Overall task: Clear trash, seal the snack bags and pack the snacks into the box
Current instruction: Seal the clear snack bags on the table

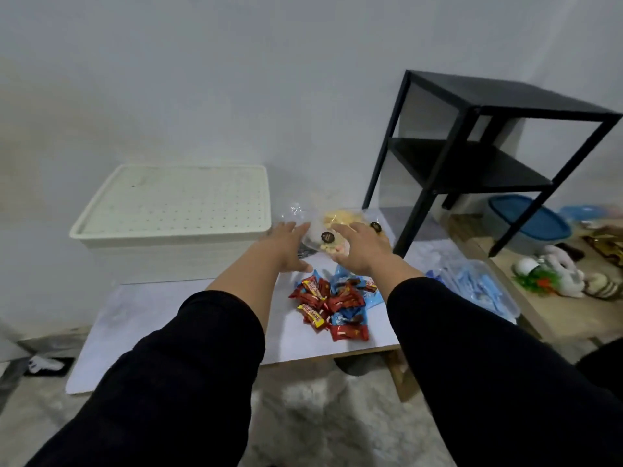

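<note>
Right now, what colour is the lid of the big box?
Cream white with a grid of small dots, seen in the head view: the lid is on the box.

A clear snack bag (328, 235) of yellow and pale pieces, bearing a round dark sticker, is lying between the left hand (286, 246) and right hand (362, 249), touching both. Red and blue wrapped candies (332, 303) are sitting heaped just behind the wrists. The closed cream box (175, 205) is standing left of the left hand.
</note>
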{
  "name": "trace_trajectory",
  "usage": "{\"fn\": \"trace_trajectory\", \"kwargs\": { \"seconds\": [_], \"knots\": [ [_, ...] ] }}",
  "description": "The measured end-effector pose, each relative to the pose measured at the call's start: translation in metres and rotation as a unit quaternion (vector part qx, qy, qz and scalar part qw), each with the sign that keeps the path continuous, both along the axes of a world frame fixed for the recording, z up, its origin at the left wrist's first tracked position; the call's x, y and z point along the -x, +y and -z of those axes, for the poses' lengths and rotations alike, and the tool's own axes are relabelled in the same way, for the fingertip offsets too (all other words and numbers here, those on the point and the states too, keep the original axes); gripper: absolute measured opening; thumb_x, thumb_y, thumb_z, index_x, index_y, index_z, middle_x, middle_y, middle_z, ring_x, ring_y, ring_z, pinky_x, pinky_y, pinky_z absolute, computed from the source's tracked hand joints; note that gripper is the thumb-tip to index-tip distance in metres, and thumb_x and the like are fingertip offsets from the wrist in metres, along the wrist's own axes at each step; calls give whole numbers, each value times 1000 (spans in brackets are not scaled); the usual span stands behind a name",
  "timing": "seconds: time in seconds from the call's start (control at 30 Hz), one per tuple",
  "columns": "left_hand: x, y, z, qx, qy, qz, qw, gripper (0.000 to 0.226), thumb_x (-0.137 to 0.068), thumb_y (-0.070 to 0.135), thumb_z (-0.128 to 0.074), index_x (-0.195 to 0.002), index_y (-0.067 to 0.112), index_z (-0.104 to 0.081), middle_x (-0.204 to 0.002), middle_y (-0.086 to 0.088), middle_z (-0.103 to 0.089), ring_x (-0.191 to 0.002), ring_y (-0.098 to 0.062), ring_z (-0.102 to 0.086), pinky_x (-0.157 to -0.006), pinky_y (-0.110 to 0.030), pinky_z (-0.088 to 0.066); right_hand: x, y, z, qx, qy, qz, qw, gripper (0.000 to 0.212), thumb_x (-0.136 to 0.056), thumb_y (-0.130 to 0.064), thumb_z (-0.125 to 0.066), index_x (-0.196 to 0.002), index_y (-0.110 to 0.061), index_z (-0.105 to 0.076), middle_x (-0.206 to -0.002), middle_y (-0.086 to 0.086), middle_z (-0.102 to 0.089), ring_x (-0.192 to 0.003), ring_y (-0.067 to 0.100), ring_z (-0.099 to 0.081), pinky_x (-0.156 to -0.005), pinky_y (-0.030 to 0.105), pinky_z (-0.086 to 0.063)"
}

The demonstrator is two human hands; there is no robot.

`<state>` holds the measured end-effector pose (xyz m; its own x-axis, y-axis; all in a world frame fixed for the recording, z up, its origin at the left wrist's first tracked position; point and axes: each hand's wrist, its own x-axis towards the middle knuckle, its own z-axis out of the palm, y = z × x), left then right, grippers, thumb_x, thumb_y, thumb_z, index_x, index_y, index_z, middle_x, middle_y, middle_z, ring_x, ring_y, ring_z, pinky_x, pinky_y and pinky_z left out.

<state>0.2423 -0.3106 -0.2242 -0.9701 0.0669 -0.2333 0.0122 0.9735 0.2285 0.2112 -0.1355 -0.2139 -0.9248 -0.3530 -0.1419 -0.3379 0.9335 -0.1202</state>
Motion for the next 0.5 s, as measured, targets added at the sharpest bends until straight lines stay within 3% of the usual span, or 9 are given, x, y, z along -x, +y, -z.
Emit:
{"fn": "trace_trajectory", "kwargs": {
  "seconds": [0.27,0.5],
  "knots": [
    [85,3,40,-13,-49,-1,999,95,-87,39,-63,-152,23,5,-160,-9,-4,-147,-28,-3,-115,-53,-21,84,-6,30,4,-43,11,999,69,-91,-42,-54,-149,-36,-16,-158,5,-17,-143,30,-21,-113,52,-26],
    [145,-3,89,-113,-51,-132,983,98,-84,19,-68,-152,23,2,-155,-10,-22,-137,-30,-33,-110,-39,-34,164,-30,85,-10,-83,-53,995,65,-92,-37,-54,-147,-37,-20,-156,5,-22,-140,29,-26,-111,53,-28]
  ]
}}
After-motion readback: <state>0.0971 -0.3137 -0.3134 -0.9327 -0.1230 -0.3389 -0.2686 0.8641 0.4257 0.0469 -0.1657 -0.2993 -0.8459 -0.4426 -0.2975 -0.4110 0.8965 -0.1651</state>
